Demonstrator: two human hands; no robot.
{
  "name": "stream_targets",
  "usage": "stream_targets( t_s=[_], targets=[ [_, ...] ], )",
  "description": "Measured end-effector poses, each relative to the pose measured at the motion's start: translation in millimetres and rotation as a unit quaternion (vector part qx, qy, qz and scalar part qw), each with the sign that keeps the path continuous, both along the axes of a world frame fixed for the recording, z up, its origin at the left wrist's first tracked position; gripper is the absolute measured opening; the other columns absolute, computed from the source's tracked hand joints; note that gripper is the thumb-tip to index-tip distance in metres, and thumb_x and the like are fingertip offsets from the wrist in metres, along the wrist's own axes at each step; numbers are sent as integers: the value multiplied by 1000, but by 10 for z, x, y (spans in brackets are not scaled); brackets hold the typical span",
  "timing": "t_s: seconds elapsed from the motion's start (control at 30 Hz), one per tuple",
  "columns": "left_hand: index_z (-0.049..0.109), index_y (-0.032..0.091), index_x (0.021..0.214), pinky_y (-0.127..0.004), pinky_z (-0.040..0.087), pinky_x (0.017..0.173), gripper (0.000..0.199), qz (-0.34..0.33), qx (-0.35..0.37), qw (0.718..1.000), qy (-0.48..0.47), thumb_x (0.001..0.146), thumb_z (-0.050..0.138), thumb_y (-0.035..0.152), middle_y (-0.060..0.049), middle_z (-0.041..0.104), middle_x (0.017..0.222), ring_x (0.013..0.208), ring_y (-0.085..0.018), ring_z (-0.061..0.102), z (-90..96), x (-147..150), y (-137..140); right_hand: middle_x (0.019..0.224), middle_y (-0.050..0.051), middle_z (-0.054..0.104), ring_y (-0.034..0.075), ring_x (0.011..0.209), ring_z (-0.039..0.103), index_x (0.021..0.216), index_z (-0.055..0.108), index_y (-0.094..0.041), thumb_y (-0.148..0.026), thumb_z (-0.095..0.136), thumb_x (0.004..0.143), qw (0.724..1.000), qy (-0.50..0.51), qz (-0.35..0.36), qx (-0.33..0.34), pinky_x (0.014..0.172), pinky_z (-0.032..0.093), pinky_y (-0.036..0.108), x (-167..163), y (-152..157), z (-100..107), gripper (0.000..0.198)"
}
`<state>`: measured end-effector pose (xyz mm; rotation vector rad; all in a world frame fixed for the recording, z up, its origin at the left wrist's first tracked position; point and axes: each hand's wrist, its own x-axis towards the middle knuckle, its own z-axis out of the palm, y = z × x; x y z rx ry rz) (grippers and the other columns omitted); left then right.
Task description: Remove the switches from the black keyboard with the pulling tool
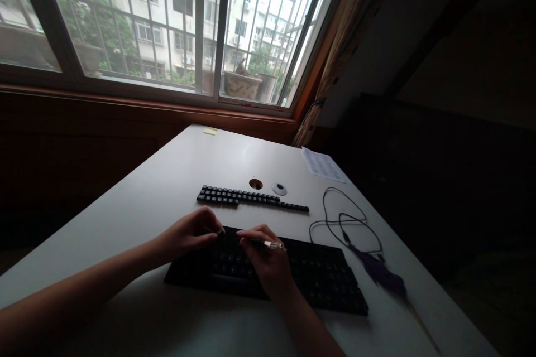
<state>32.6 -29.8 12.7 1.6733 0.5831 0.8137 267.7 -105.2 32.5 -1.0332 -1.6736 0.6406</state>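
A black keyboard (330,281) lies on the white table, with both hands over its upper part. My left hand (199,234) is closed in a pinch at the keyboard's upper left, on a small dark piece that looks like a keycap (220,233). Held like a pen in my right hand (268,259) is a slim tool (274,245) with a clear, shiny end. Its other end points toward my left fingertips; the exact tip is too dark to make out. Behind the keyboard, several loose black keycaps (251,196) stand lined up in rows.
Beyond the keycaps are a round cable hole (255,184) and its ring-shaped cover (279,189). A black cable (330,222) loops at right, near a purple feather duster (387,279). Printed paper (323,164) and a yellow note (210,131) lie toward the window.
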Motion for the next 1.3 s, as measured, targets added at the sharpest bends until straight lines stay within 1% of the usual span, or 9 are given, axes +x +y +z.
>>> stream_targets(
  t_s=[0.17,0.27,0.4,0.47,0.53,0.67,0.9,1.13,1.3],
  targets=[
    [54,15,94,-40,51,88,26,-17,-68,997,-19,84,71,33,-9,69,103,95,-20,64,34,-2,16,82,3,61,20,83,55,93,67,-24,-16,52,92,997,-57,-30,47,83,44,38,3,-13,-4,17],
    [54,15,91,-42,50,89,25,-26,-88,996,-22,84,72,31,-10,71,104,96,-21,65,72,1,5,80,3,56,21,83,51,90,66,-24,-10,49,88,995,-74,-39,60,80,42,38,2,-27,-25,22],
    [56,14,88,-42,49,90,23,-27,-99,994,-24,83,73,28,-11,72,103,95,-21,66,100,10,-5,82,3,49,22,85,50,81,69,-24,0,50,70,994,-71,-42,69,75,43,37,4,-45,-40,33],
    [57,14,88,-42,49,90,21,-27,-101,994,-22,83,73,28,-11,72,104,96,-21,66,98,15,-6,88,4,51,21,87,53,76,68,-23,3,48,62,996,-60,-21,70,74,45,35,3,-50,-40,36],
    [58,14,87,-42,50,89,21,-27,-102,994,-19,82,73,28,-11,72,104,96,-21,66,90,18,-2,90,4,54,20,84,56,74,65,-23,4,47,59,996,-51,17,72,71,46,33,0,-56,-40,35],
    [58,13,87,-42,51,89,21,-36,-97,995,-14,82,73,28,-12,72,104,96,-22,66,71,20,10,83,3,58,17,74,57,72,59,-22,4,48,63,992,-65,71,83,64,45,29,-4,-75,-48,30],
    [60,13,88,-39,50,89,19,-43,-81,996,-10,83,73,26,-11,73,104,96,-21,66,43,13,18,74,1,50,15,65,50,74,51,-21,-2,47,64,987,-88,87,104,57,36,27,1,-100,-75,22],
    [60,13,91,-40,52,88,18,-55,-70,996,-3,85,71,26,-11,72,106,96,-21,67,38,3,7,80,0,55,14,67,53,106,57,-21,-1,50,66,982,-147,93,80,61,42,26,-30,-92,-68,45],
    [64,13,91,-33,54,79,17,-54,24,997,56,86,70,28,-8,74,98,86,-19,68,70,25,-27,93,4,61,15,74,59,113,63,-23,-4,53,78,974,-187,58,113,64,47,27,-43,-53,-97,41]
  ],
)
